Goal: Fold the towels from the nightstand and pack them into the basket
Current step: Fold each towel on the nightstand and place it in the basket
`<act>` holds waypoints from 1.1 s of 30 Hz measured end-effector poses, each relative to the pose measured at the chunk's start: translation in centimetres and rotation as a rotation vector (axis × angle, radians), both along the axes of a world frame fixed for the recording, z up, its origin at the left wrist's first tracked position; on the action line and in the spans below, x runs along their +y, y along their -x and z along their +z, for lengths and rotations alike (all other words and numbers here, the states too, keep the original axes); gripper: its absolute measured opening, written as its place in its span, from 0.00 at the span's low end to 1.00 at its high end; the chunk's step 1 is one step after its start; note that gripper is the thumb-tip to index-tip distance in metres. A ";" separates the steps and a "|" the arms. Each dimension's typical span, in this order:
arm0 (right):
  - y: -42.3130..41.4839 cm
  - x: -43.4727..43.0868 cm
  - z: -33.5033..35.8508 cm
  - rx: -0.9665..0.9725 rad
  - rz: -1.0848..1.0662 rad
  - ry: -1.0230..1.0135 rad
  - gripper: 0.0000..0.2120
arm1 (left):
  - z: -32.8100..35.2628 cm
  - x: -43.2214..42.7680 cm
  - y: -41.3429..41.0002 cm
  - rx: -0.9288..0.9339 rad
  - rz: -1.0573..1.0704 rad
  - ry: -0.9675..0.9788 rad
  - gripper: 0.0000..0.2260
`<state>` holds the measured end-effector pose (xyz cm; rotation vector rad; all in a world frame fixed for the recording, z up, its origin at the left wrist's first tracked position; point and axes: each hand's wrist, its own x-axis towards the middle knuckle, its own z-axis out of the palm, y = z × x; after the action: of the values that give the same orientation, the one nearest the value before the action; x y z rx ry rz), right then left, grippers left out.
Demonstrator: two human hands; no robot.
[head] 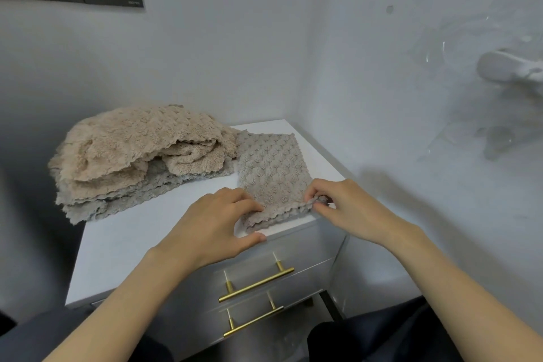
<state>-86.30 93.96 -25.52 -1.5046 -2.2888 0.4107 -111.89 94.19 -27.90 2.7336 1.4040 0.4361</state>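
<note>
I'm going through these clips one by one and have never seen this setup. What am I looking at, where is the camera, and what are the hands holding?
There is no machine here: a person works with bare hands. The single picture comes from a camera worn on the head, looking forward and down. The left hand and right hand each pinch a near corner of a grey towel that lies on a white nightstand. To its left sits a loose pile of towels, beige and grey.
</note>
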 end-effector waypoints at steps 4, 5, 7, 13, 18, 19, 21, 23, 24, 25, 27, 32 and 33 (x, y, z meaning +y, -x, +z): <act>-0.2 0.6 -0.2 0.128 -0.052 0.074 0.06 | -0.1 0.3 -0.1 -0.048 0.038 -0.035 0.16; -0.3 0.8 -0.2 0.144 -0.064 0.082 0.06 | -0.2 0.5 -0.1 -0.058 0.053 -0.044 0.15; -0.3 1.0 -0.3 0.159 -0.092 0.085 0.05 | -0.2 0.7 -0.2 -0.112 0.089 -0.039 0.12; -0.7 1.5 -0.7 0.107 -0.184 0.105 0.02 | -0.1 1.9 -0.7 -0.438 0.245 0.262 0.16; -0.3 2.0 -1.1 0.083 -0.284 0.091 0.05 | -0.3 2.5 -0.8 -0.571 0.445 0.433 0.13; -0.2 1.9 -1.1 0.095 -0.314 0.087 0.05 | -0.4 2.6 -0.8 -0.571 0.474 0.426 0.12; 0.2 1.8 -1.2 0.110 -0.365 0.068 0.05 | -0.3 2.5 -1.1 -0.551 0.519 0.418 0.12; 0.7 1.5 -1.3 0.056 -0.402 0.030 0.07 | -0.1 2.4 -1.4 -0.516 0.549 0.408 0.15; 1.0 1.3 -1.2 -0.003 -0.416 -0.009 0.07 | -0.1 2.4 -1.6 -0.496 0.557 0.394 0.18; 1.3 1.0 -1.1 -0.073 -0.424 -0.074 0.08 | -0.2 2.5 -1.7 -0.478 0.563 0.378 0.19; 2.1 0.4 -0.8 -0.167 -0.398 -0.250 0.10 | -0.4 2.6 -1.8 -0.456 0.573 0.351 0.20; 5.7 -1.7 -1.4 -0.120 -0.136 -0.361 0.18 | -0.5 2.6 -1.9 -0.476 0.584 0.302 0.24; 6.4 -2.1 -1.8 -0.155 -0.092 -0.352 0.20 | -0.4 2.6 -1.9 -0.480 0.591 0.303 0.24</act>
<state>-92.65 91.86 -27.36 -1.4931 -2.2459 -0.1340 -110.02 96.80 -28.34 1.7832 1.8996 0.7588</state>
